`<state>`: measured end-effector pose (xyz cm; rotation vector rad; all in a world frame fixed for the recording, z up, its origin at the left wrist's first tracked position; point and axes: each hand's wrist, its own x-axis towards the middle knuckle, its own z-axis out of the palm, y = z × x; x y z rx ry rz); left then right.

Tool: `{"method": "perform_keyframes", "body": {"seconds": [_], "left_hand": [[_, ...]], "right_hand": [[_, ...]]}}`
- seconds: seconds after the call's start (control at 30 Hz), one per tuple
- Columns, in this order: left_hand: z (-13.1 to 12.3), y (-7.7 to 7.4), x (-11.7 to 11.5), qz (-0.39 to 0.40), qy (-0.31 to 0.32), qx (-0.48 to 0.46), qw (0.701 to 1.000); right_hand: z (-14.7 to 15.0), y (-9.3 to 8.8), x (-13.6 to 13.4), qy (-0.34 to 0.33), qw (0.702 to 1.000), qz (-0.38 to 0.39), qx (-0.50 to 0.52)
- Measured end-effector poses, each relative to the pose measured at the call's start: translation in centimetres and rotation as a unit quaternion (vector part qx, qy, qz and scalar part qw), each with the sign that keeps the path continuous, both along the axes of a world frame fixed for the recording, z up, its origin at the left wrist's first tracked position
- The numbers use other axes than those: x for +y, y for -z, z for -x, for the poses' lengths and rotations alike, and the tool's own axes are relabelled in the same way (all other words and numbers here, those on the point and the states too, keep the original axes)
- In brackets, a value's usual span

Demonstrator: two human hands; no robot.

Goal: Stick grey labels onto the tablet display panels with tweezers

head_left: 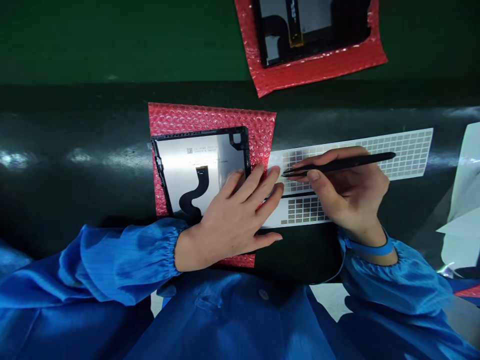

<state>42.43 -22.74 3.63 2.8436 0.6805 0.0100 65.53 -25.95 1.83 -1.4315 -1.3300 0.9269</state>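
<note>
My left hand (240,215) lies palm down with its fingers spread, over the right side of a display panel (176,185) and the edge of a sticker sheet. The panel has a silver back, a black frame and a curved black ribbon cable (198,187). Black tweezers (356,162) are pinched in my right hand (348,195), their tips pointing left, close to my left fingertips. Below the tips lies a white sheet of small grey stickers (408,150). Another sticker sheet (305,210) sits nearer to me, partly under my right hand.
Red bubble wrap (213,116) lies under the panel. Farther back, a second panel (318,30) rests on more red bubble wrap (322,75). White sheets (465,200) are at the right edge. A blue wrist strap (369,250) with a cord circles my right wrist.
</note>
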Motion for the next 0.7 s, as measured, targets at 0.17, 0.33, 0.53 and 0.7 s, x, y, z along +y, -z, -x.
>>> {"method": "perform_keyframes", "body": {"seconds": [0.17,0.33,0.53,0.7], "left_hand": [[0.17,0.03,0.1,-0.002,0.003,0.006,1.0],[0.18,0.02,0.17,-0.004,0.006,0.008,1.0],[0.23,0.08,0.29,-0.015,0.012,0.01,1.0],[0.22,0.01,0.42,-0.013,0.015,0.014,1.0]], "right_hand": [[-0.07,0.16,0.05,-0.003,1.0,-0.009,0.003],[-0.11,0.06,0.11,-0.01,1.0,-0.004,0.015],[-0.27,0.08,0.32,-0.013,1.0,-0.007,0.006],[-0.3,0.05,0.44,-0.012,1.0,0.004,0.013]]}}
